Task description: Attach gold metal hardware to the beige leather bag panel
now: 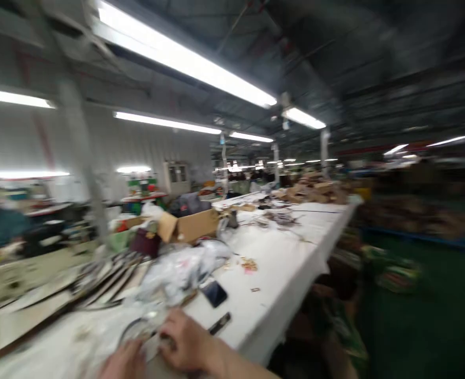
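Strip (128,326), dark, thin and curved

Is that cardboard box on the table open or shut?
Open, it seems: the cardboard box has a flap sticking outward at picture left. Cannot tell what's inside.

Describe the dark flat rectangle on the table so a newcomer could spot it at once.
Start with the long white-covered table and the person's right hand at its near end. Just beyond that hand, beside the crumpled plastic, lies the dark rectangle. It is clearly broader than the narrow dark strip nearer the wrist.
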